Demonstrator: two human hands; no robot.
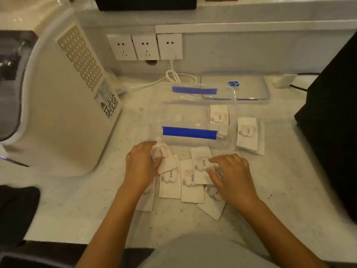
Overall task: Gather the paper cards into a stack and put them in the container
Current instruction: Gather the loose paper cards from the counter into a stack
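Observation:
Several white paper cards [190,182] printed "love" lie overlapping on the pale counter in front of me. My left hand [142,163] grips a small bunch of cards [161,153] lifted off the counter. My right hand [230,175] rests fingers-down on the spread cards, pressing one. Behind them stands a clear plastic container [193,113] with blue clips; a few cards [219,115] lie inside at its right end. Another small pile of cards [248,133] sits on the counter just right of the container.
The container's clear lid [235,87] lies behind it. A tall white appliance [67,105] stands at the left, wall sockets [144,46] and a white cable [173,76] at the back, a black object [332,122] at the right. The counter edge runs near my body.

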